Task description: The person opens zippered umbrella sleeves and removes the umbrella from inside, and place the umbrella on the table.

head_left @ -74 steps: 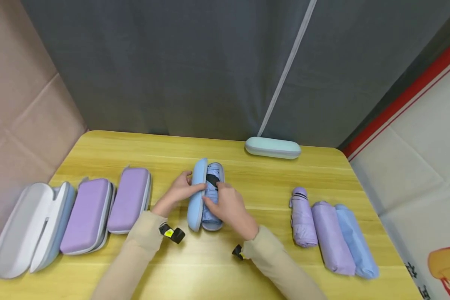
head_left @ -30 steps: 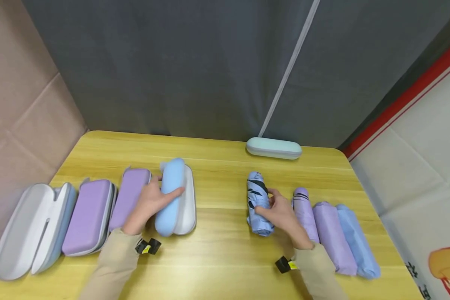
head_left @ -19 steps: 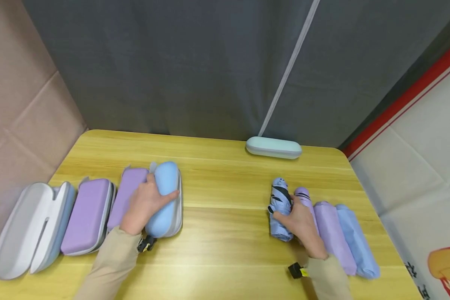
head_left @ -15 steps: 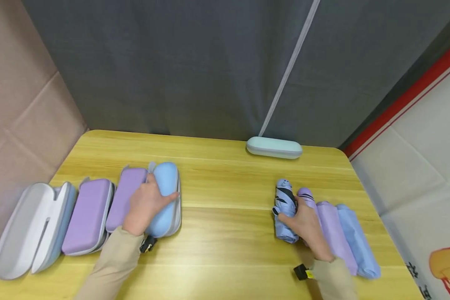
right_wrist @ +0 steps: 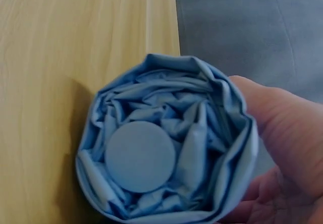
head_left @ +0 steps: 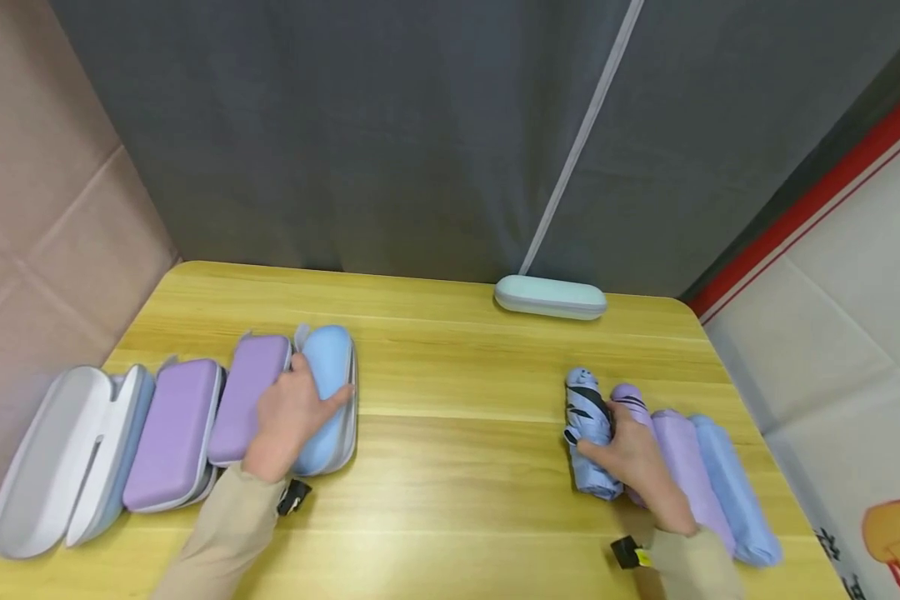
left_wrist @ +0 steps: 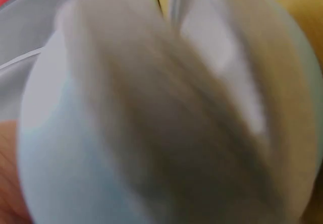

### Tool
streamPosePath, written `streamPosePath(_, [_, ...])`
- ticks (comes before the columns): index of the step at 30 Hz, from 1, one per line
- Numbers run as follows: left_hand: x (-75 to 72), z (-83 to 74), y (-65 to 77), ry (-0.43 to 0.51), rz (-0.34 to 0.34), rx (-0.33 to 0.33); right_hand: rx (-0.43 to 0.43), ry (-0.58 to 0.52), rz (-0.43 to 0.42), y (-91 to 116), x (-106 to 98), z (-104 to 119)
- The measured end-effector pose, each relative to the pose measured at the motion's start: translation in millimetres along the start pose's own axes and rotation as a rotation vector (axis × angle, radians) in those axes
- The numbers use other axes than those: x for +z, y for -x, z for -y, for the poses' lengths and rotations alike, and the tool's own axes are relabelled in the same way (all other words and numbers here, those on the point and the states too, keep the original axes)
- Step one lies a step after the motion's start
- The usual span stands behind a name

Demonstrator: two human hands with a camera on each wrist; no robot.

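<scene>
My left hand (head_left: 291,417) grips a light blue zip case (head_left: 324,433) at the left, thumb across its lid and fingers at its far side. The left wrist view shows the case (left_wrist: 75,173) close up and blurred, a gap between lid and base. On the right, my right hand (head_left: 633,457) holds a folded blue umbrella with black marks (head_left: 588,408), thumb on its near side. The right wrist view shows the umbrella's end, bunched blue cloth around a round handle cap (right_wrist: 140,156). Close against that hand lies a lilac folded umbrella (head_left: 630,396), partly hidden.
Left of the blue case stand two purple cases (head_left: 249,400) and an opened case with white lining (head_left: 52,458). A mint case (head_left: 551,297) lies at the table's back edge. Lilac (head_left: 690,475) and blue (head_left: 735,492) rolled umbrellas lie far right.
The umbrella has come out of the blue case and gone right, up to the other umbrellas, which have shifted slightly right. The case has moved left beside the purple ones, its lid lowered.
</scene>
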State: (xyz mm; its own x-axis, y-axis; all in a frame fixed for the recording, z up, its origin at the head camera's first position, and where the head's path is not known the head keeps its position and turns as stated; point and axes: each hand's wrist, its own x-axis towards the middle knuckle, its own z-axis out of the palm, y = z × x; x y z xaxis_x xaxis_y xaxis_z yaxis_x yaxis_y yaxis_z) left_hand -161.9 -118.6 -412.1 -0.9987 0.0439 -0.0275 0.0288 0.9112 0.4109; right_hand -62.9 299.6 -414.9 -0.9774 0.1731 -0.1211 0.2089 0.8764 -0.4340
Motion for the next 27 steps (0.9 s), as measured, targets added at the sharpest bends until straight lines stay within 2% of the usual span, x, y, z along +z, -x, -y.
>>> streamPosePath(6, [-6.5, 0.4, 6.5, 0.011, -0.014, 0.017, -0.03, 0.013, 0.017, 1.7, -3.8, -0.3])
streamPosePath(11, [-13.0, -3.3, 13.6, 0.012, -0.042, 0.024, -0.085, 0.024, -0.022, 3.4, -7.3, 0.8])
streamPosePath(14, [-18.1, -10.0, 17.7, 0.015, -0.098, 0.039, -0.124, 0.043, -0.062, 2.5, -11.7, 2.9])
streamPosePath(16, [-21.0, -16.6, 19.6, 0.039, -0.171, 0.078, -0.143, 0.05, -0.079, 0.6, -15.4, 5.5])
streamPosePath(18, [-22.1, -25.8, 18.3, 0.106, -0.251, 0.135, -0.166, 0.041, -0.084, -3.1, -19.0, 8.1])
streamPosePath(20, [-19.9, -36.9, 13.0, 0.219, -0.309, 0.209, -0.18, 0.018, -0.081, -8.8, -23.0, 11.0])
streamPosePath(22, [-14.6, -49.4, 2.9, 0.357, -0.32, 0.27, -0.184, -0.007, -0.075, -17.1, -26.8, 13.1])
streamPosePath(24, [-6.4, -62.2, -9.7, 0.498, -0.271, 0.301, -0.183, -0.043, -0.069, -27.5, -30.1, 14.5])
streamPosePath(27, [8.9, -80.5, -30.7, 0.686, -0.124, 0.289, -0.174, -0.09, -0.05, -45.1, -32.8, 14.9])
